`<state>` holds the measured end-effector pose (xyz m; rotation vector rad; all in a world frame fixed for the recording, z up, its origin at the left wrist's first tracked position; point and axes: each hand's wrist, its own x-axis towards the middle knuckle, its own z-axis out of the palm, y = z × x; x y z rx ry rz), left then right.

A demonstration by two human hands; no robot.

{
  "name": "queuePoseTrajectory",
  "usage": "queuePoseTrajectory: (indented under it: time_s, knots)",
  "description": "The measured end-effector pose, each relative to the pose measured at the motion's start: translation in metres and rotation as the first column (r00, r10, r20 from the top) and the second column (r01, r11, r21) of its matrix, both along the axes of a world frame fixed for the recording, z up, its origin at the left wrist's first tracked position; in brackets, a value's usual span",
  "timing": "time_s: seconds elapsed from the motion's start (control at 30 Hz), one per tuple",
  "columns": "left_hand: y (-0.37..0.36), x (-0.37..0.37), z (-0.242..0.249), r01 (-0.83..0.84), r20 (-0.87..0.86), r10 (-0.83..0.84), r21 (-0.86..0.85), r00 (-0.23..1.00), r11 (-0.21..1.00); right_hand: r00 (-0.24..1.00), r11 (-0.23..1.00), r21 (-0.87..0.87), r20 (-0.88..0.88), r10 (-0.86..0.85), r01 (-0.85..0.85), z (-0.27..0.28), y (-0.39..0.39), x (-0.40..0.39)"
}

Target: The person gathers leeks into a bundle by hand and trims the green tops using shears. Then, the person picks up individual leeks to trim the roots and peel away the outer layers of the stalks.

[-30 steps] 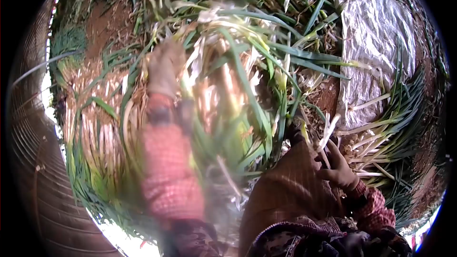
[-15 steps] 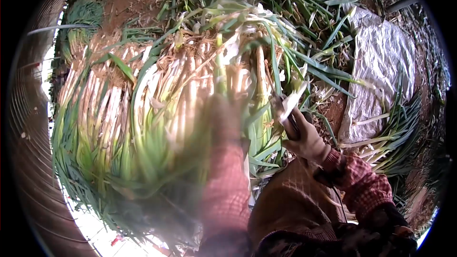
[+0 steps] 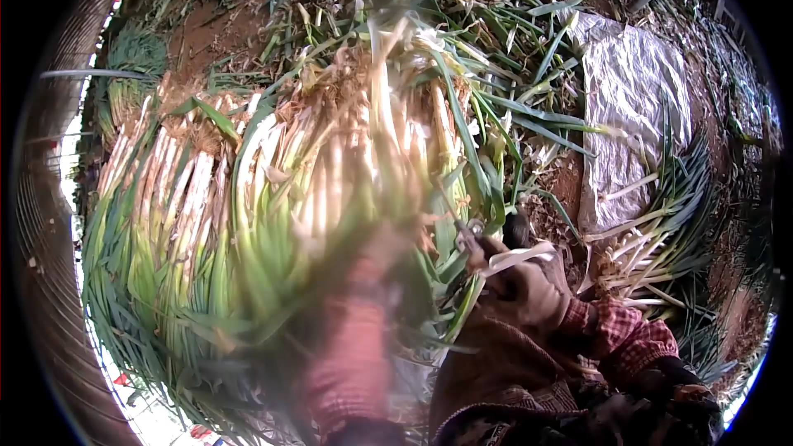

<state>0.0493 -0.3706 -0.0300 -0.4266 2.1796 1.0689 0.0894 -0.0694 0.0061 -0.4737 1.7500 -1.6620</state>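
My left hand (image 3: 384, 244) is smeared by motion over the pile. It appears closed round a green onion (image 3: 380, 103), whose pale stalk points away from me with the root end up. My right hand (image 3: 533, 289), in a light glove, is closed round what looks like a small knife (image 3: 469, 238), its thin metal part pointing up and left. A whitish strip of peeled leaf (image 3: 519, 257) lies across the fingers of that hand. Under and left of my hands lies a wide row of green onions (image 3: 190, 182), roots away from me, green leaves toward me.
At the right, a silvery plastic sheet (image 3: 632, 99) lies on soil, with a smaller bunch of green onions (image 3: 640, 260) by its near edge. Leaf scraps (image 3: 487, 12) cover the ground ahead. A ribbed curved wall (image 3: 49, 281) borders the left.
My left hand has moved nearer to me, and the onion stalk shows more plainly above it. My right hand has turned and come lower, with the tool now pointing up-left.
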Motion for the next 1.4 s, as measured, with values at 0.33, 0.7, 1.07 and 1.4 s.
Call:
queuePoseTrajectory:
  time_s: [0.33,0.7,1.07,1.4]
  knots:
    - [0.041,0.042,-0.065,-0.058,-0.11,0.001,-0.518,0.994,0.854,0.996,0.992,0.091,0.028,0.085,-0.087,-0.072,-0.029,-0.003]
    - [-0.053,0.02,-0.09,0.12,0.046,-0.111,-0.436,0.993,0.892,0.986,0.972,0.169,0.006,0.167,-0.166,-0.069,-0.011,0.037]
    - [-0.034,-0.11,0.009,-0.601,0.168,0.591,0.405,0.789,0.689,0.98,0.947,0.251,0.04,0.197,-0.2,-0.086,-0.069,-0.056]
    - [0.012,-0.014,-0.098,-0.405,-0.435,0.223,-0.388,0.872,0.828,1.0,0.965,0.259,0.002,0.028,-0.028,-0.118,-0.122,-0.152]
